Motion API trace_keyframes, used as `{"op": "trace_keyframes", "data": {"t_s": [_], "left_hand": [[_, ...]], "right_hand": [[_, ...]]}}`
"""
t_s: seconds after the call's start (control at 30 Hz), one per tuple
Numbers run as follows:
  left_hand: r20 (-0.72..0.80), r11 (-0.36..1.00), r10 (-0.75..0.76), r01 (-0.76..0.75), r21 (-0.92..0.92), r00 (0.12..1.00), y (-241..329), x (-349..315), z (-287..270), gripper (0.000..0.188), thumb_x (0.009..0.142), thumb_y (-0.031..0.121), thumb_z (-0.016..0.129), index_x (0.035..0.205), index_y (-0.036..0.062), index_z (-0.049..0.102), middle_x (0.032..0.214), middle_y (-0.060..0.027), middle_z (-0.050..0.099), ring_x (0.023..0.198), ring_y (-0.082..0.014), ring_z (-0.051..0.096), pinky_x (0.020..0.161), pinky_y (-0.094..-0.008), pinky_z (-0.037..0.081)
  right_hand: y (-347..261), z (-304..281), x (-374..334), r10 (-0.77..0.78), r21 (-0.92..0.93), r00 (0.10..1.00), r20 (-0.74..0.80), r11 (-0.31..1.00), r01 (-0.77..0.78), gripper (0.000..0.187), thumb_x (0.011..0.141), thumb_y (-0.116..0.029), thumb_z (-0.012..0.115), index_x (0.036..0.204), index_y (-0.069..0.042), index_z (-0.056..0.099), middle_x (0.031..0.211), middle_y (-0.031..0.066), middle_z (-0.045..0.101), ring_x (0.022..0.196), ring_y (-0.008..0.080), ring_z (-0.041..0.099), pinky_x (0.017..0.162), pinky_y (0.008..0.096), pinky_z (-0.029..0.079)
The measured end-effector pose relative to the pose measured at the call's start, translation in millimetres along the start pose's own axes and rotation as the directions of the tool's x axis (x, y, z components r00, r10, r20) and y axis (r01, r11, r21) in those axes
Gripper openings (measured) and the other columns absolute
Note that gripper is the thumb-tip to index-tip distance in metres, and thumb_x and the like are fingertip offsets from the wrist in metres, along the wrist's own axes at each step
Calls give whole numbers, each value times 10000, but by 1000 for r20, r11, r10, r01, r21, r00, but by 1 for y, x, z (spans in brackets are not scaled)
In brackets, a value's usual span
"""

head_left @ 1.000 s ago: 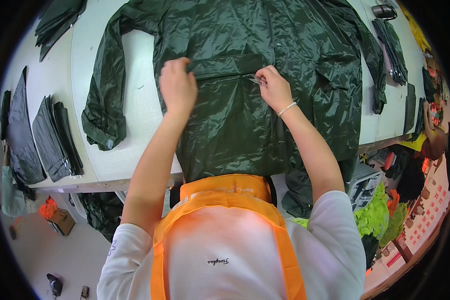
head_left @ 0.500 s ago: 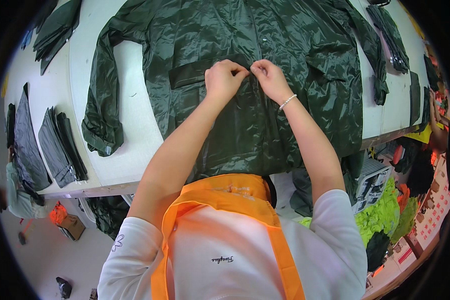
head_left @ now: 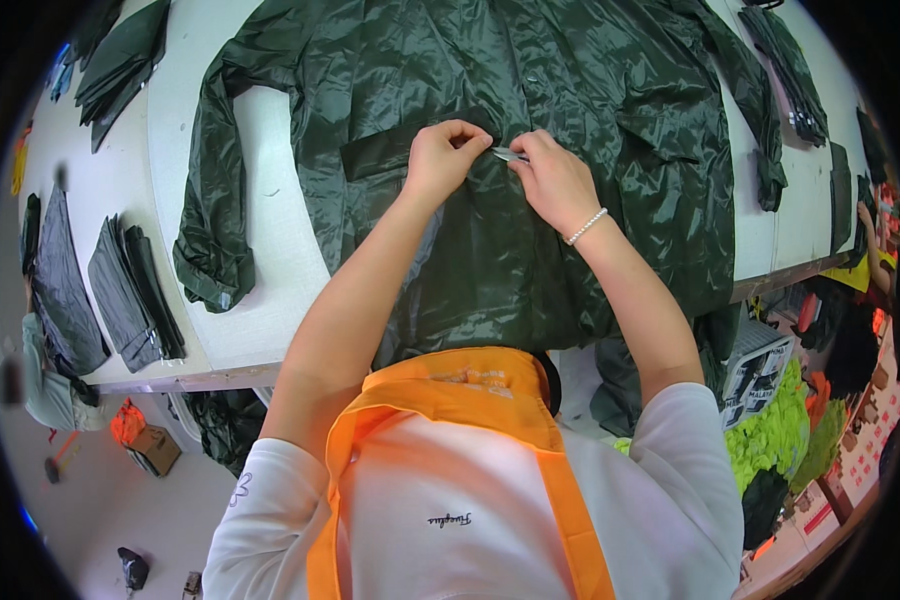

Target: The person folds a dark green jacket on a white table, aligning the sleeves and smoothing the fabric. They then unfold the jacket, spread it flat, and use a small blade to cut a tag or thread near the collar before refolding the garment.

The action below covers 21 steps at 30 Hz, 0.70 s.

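Small dark script stands on the chest of the white shirt (head_left: 400, 490), upside down in this view. Pale, blurred lettering marks the orange apron (head_left: 525, 425). Bold black capitals stand on the white container (head_left: 757, 372); red characters run over the pale sign (head_left: 863, 440) at far right.

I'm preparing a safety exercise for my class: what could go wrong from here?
The pointed metal tool in the right hand is close to the fingers of the left hand, so a slip might nick them.
Its tip is over the green jacket, near the pocket flap, and could snag or cut the garment.
The jacket's hem reaches the orange apron, so leaning might drag the jacket beneath the tool.
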<state>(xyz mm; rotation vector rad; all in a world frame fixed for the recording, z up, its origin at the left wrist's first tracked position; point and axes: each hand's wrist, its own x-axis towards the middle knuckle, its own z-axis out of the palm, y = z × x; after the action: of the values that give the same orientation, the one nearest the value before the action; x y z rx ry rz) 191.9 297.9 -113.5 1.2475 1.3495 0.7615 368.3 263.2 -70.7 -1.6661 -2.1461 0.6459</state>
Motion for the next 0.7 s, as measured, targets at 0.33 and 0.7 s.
{"op": "trace_keyframes", "data": {"t_s": [0.33,0.7], "left_hand": [[0,899,423,-420,122,906,30,-78,-31,72,789,59,669,770,15,615,725,-69,598,679,-137,579,636,-269,450],[-763,630,443,442,639,472,-70,-236,-242,801,670,283,807,1293,-26,408,1248,-241,459,1176,-386,420,1009,-448,314]], "right_hand": [[12,-6,8,135,327,990,-45,938,-113,243,806,-159,690,985,-39,578,944,108,611,800,251,627,721,327,503],[-53,35,4,-116,19,964,238,993,115,367,756,-218,732,1085,-93,630,1236,24,507,884,252,642,734,357,516]]}}
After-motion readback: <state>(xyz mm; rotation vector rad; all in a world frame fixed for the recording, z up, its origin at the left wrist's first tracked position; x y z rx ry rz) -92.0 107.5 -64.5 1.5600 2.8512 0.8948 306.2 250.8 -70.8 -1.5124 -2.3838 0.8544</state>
